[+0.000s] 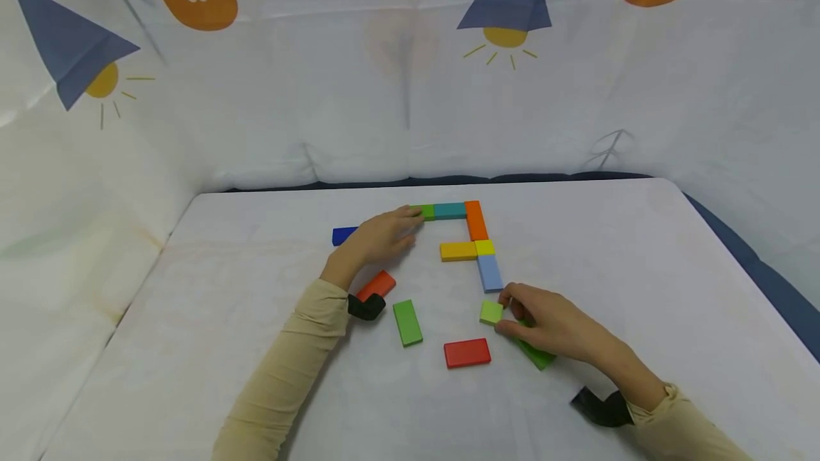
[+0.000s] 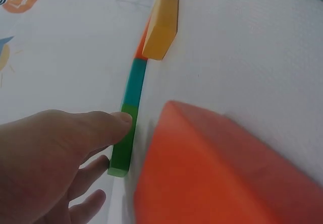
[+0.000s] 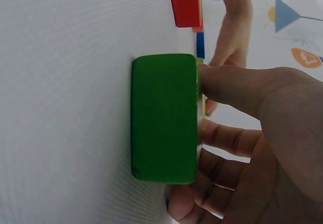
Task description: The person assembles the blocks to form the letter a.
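In the head view my left hand is over the left end of a row of wooden blocks, its fingers stretched across a green block. The left wrist view has the thumb overlapping this green block. My right hand pinches a small light green square block between thumb and index finger, just below a light blue block. Under that palm lies a longer green block; it fills the right wrist view, hiding most of the square one.
Joined to the row are teal, orange, yellow and amber blocks. Loose red, green, orange-red and dark blue blocks lie on the white-covered table.
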Tool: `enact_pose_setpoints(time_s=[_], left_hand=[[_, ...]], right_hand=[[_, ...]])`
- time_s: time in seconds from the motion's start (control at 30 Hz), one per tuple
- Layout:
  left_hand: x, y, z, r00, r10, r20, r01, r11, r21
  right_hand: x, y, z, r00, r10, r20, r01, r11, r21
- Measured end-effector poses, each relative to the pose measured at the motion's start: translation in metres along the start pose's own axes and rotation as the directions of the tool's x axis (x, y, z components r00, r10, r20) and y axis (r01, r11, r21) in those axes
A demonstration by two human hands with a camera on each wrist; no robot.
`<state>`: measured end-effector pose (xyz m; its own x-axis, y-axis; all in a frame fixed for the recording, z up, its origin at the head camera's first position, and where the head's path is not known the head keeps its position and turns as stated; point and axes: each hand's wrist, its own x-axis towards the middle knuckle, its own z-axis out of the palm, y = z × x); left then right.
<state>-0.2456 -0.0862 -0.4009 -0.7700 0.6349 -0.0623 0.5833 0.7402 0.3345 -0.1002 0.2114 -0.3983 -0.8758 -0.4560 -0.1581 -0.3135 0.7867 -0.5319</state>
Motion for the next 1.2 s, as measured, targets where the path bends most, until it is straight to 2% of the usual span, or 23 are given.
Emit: enact_pose_setpoints(time_s=[0.37, 0.73, 0.93, 1.2], left_hand=[[-0.0015, -0.0001, -0.0012, 1.000, 0.004, -0.021, -0.006, 0.998, -0.063], [-0.0011, -0.0023, -0.0004, 0.999, 0.013, -0.043, -0.016, 0.998, -0.056], [-0.0009, -0.0031, 0.0005, 1.000, 0.002, -0.026, -0.004, 0.997, -0.071], [-0.0017, -0.0039, -0.0012, 0.999, 0.042, -0.030, -0.045, 0.995, -0.090]], right_hand=[[0.0001, 0.0013, 0.0011, 1.000, -0.006, -0.006, 0.006, 1.000, -0.003], [0.0002, 0.0003, 0.0008, 1.000, 0.005, -0.004, -0.005, 1.000, -0.013], [0.0002, -0.0002, 0.0014, 1.000, 0.013, 0.000, -0.013, 1.000, -0.011], [-0.0001, 0.0003, 0.0012, 1.000, 0.007, -0.005, -0.007, 1.000, -0.021]])
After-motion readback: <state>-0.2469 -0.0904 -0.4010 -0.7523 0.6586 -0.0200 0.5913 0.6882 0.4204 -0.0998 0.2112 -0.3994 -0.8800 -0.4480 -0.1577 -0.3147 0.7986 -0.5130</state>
